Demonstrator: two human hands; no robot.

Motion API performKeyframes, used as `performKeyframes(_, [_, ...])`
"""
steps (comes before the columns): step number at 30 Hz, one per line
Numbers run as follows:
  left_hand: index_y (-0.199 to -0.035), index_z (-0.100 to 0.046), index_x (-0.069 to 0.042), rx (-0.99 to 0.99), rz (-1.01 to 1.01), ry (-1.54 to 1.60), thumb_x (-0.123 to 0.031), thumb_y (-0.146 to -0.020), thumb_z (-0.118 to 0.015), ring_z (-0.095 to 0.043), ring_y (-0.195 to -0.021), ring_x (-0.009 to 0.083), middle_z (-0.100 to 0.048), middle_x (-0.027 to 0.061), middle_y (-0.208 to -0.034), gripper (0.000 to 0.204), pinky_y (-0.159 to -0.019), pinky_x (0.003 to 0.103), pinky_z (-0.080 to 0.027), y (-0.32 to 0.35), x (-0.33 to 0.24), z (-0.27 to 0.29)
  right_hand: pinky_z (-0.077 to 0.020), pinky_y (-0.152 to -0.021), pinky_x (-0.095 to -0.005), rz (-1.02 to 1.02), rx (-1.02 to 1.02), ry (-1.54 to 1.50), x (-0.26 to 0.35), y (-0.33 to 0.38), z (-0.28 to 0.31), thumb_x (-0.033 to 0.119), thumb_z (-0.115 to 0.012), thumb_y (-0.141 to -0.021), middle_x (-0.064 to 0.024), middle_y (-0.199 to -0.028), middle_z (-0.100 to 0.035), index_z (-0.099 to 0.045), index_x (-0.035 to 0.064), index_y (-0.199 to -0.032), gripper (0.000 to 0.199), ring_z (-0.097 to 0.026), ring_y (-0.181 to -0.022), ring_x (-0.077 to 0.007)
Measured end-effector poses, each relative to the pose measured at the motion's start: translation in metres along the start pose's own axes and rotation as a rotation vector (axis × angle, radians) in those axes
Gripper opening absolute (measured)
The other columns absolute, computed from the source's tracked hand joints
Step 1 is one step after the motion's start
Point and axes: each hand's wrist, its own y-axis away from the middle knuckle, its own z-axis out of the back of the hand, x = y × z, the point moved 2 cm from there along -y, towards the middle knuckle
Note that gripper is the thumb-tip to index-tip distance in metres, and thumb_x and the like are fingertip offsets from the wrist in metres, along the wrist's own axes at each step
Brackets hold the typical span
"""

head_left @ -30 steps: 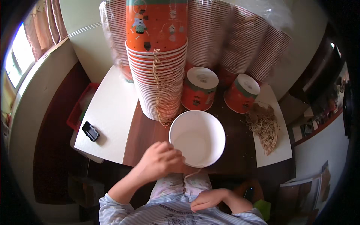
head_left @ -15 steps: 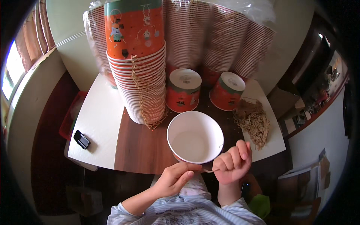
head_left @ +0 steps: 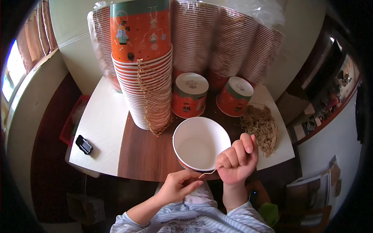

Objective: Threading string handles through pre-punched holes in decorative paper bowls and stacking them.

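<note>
A paper bucket (head_left: 200,141), white inside, stands with its mouth up at the table's near edge. Just in front of its rim, my left hand (head_left: 176,187) pinches a thin tan cord (head_left: 210,172) between thumb and fingers. The cord runs up to my right hand (head_left: 239,160), which is closed in a fist around it beside the bucket's right rim. What lies inside that fist is hidden. To the right, a tangled pile of tan cords (head_left: 261,130) rests on the table.
A tall stack of nested buckets (head_left: 142,77), with tan cords hanging down its side, stands back left. Two orange-and-green buckets (head_left: 190,95) sit upside down behind the open one. Plastic-wrapped bucket stacks (head_left: 194,37) line the back. A small black case (head_left: 84,145) lies on the left.
My right hand has risen slightly and turned, and more of the cord shows between my hands. My left hand has stayed nearly in place.
</note>
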Motion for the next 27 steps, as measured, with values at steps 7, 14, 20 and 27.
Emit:
performKeyframes(7, [-0.095, -0.061, 0.002, 0.052, 0.070, 0.054, -0.007, -0.081, -0.062, -0.051, -0.058, 0.0033, -0.059, 0.0027, -0.069, 0.017, -0.052, 0.019, -0.042, 0.000, 0.001, 0.005, -0.0167, -0.039, -0.0250, -0.023, -0.056, 0.066, -0.002, -0.003, 0.005, 0.031, -0.027, -0.095, 0.0018, -0.046, -0.030, -0.042, 0.0107, -0.070, 0.036, -0.017, -0.037, -0.0085])
performKeyframes(14, [-0.087, -0.062, 0.000, -0.042, -0.048, -0.148, -0.007, -0.080, -0.062, -0.056, -0.061, 0.0097, -0.061, 0.0066, -0.072, 0.010, -0.054, 0.024, -0.045, -0.005, -0.011, 0.018, -0.0181, -0.041, -0.0241, -0.103, -0.080, 0.359, -0.006, -0.008, 0.009, 0.032, -0.033, -0.094, 0.0012, -0.049, -0.032, -0.041, 0.0095, -0.067, 0.036, -0.021, -0.040, -0.0076])
performKeyframes(20, [-0.076, -0.062, -0.004, -0.231, -0.224, -0.732, -0.009, -0.071, -0.067, -0.051, -0.054, 0.0222, -0.048, 0.0067, -0.061, 0.009, -0.048, 0.032, -0.042, -0.030, -0.040, 0.057, -0.0425, -0.056, -0.0273, -0.255, 0.390, 1.780, -0.017, -0.033, 0.017, 0.015, -0.053, -0.084, -0.0054, -0.072, -0.055, -0.057, 0.0052, -0.083, 0.011, -0.053, -0.058, -0.0160])
performKeyframes(27, [-0.072, -0.060, -0.007, -0.250, -0.306, -0.925, -0.019, -0.071, -0.066, -0.055, -0.066, 0.0234, -0.053, 0.0055, -0.068, 0.013, -0.057, 0.034, -0.045, -0.068, -0.033, 0.078, -0.0472, -0.065, -0.0299, -0.414, 0.389, 1.999, -0.026, -0.060, 0.034, 0.015, -0.060, -0.080, -0.0091, -0.083, -0.063, -0.061, 0.0053, -0.091, 0.015, -0.062, -0.074, -0.0211])
